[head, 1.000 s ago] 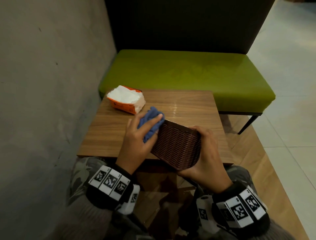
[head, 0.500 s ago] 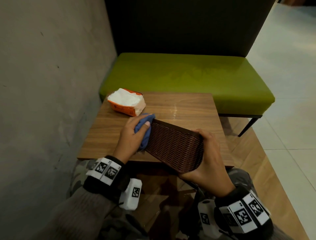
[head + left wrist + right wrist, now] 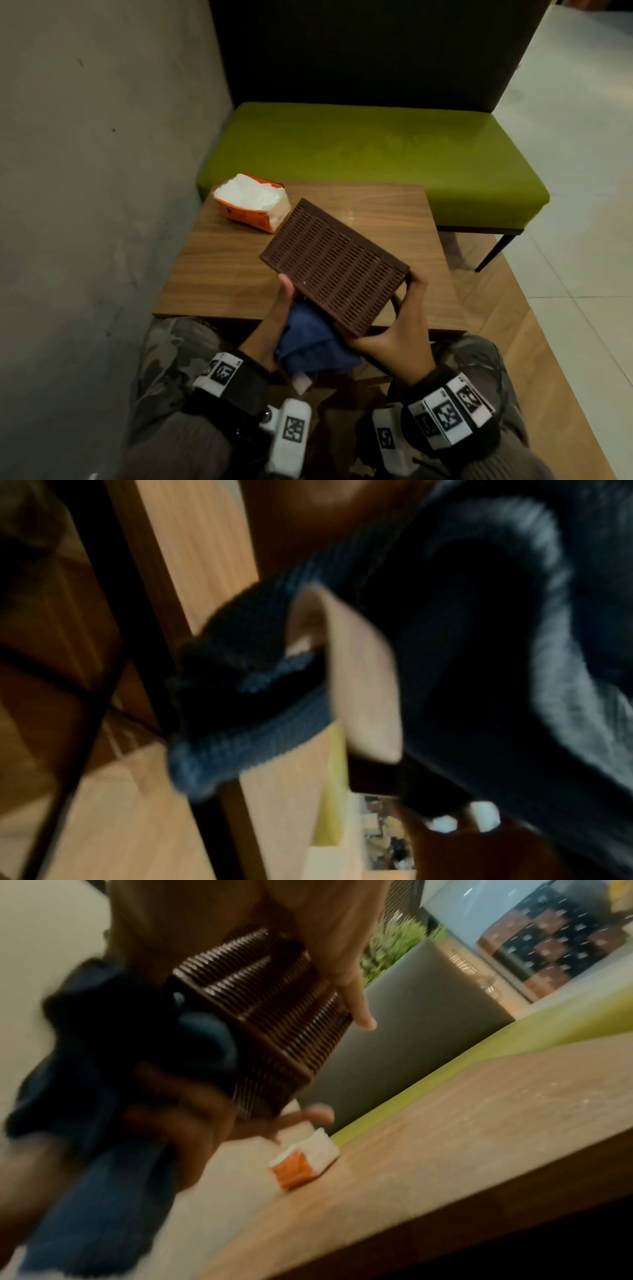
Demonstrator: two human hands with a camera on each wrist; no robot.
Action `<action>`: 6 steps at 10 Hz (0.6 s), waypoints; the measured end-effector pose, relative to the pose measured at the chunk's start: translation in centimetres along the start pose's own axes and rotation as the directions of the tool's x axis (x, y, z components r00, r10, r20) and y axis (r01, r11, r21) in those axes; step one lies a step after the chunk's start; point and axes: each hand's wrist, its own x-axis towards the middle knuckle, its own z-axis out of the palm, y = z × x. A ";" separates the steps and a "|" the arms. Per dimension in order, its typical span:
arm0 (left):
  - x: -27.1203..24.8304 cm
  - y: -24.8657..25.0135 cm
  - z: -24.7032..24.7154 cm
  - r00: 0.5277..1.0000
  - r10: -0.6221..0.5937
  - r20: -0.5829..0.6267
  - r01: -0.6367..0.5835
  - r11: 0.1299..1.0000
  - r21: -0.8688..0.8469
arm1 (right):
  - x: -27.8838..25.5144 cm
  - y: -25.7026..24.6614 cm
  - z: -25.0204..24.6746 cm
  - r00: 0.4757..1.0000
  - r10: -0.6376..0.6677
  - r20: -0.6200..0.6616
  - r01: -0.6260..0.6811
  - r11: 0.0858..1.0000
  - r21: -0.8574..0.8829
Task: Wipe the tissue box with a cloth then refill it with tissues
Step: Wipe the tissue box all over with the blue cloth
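The dark brown woven rectangular tissue box (image 3: 334, 270) is held tilted above the near edge of the wooden worktop (image 3: 222, 267), its broad slatted face turned upward. The right hand (image 3: 399, 329) grips its near right corner, thumb on the near edge and fingers curled around the end. The left hand (image 3: 279, 318) clutches a bunched dark blue cloth (image 3: 313, 346) beneath the box's near left edge. Beyond the box, an orange-and-white pack of white tissues (image 3: 251, 202) lies on the worktop.

Dim, warm indoor light. The head view is sharp, bowed at its edges, with faint glare on the table (image 3: 352, 219). Both wrist views are smeared by motion blur and partly dark.
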 end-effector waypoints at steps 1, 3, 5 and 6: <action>0.0 0.7 1.8 1.000 0.011 -0.006 -0.011 0.999 -0.030 | -0.2 0.1 0.3 0.999 0.028 0.035 -0.027 0.999 -0.045; 2.0 0.4 1.9 0.944 0.323 -0.072 -0.321 0.946 0.032 | 0.1 1.4 -1.2 0.979 0.116 0.165 -0.085 0.979 -0.183; 3.7 -1.0 1.2 0.759 0.649 -0.050 -0.572 0.702 0.424 | 0.3 -2.9 -1.0 0.980 0.106 0.169 -0.089 0.991 -0.101; 3.9 -1.8 1.7 0.778 0.628 0.003 -0.568 0.701 0.430 | 1.3 -3.4 0.6 0.990 0.128 0.060 -0.122 0.988 -0.094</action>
